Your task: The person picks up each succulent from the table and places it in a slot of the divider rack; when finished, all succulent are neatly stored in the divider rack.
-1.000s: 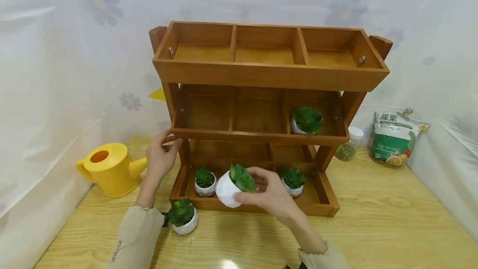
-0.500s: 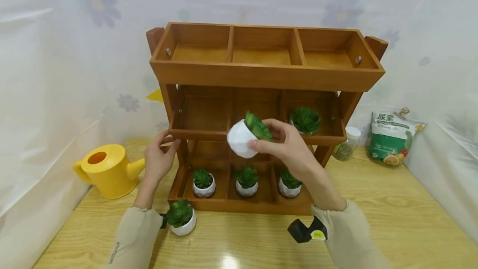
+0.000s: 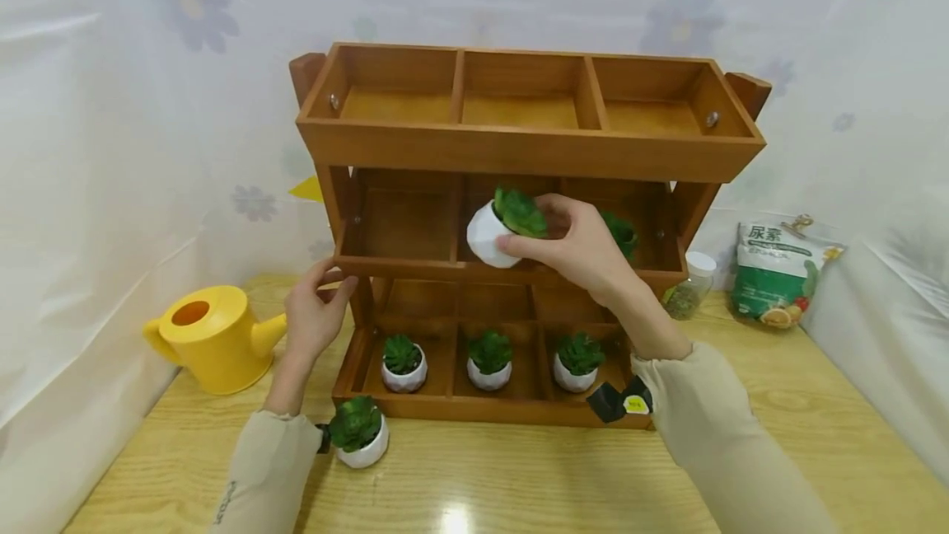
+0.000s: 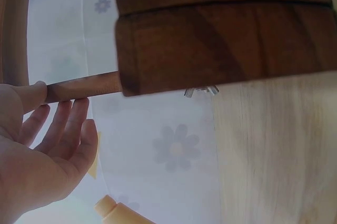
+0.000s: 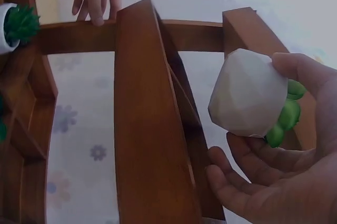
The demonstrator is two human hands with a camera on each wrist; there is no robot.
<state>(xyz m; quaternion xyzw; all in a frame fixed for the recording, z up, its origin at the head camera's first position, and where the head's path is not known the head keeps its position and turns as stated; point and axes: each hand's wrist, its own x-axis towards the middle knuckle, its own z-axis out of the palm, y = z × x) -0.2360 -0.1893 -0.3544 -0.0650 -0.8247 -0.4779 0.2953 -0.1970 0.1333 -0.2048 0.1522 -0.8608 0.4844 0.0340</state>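
Note:
My right hand (image 3: 586, 245) holds a small potted succulent (image 3: 489, 236) by its white faceted pot, tilted, thumb on one side and fingers on the other. It is in front of the middle compartment of the wooden plant stand's (image 3: 519, 153) second tier; in the right wrist view the pot (image 5: 247, 95) appears apart from the wood. My left hand (image 3: 317, 311) grips the stand's left post (image 4: 84, 86) between thumb and fingers, below that tier. Partly behind my right hand, another succulent (image 3: 621, 235) sits in the tier's right compartment.
On the bottom tier stand three potted succulents (image 3: 489, 361), one per compartment. Another potted succulent (image 3: 359, 433) is on the table beside my left sleeve. A yellow watering can (image 3: 222, 340) stands left; a lidded jar (image 3: 689, 287) and a green-white bag (image 3: 778, 270) stand right.
My right hand has lifted the potted succulent from before the bottom tier up to the second tier's middle compartment. My left hand has stayed on the post.

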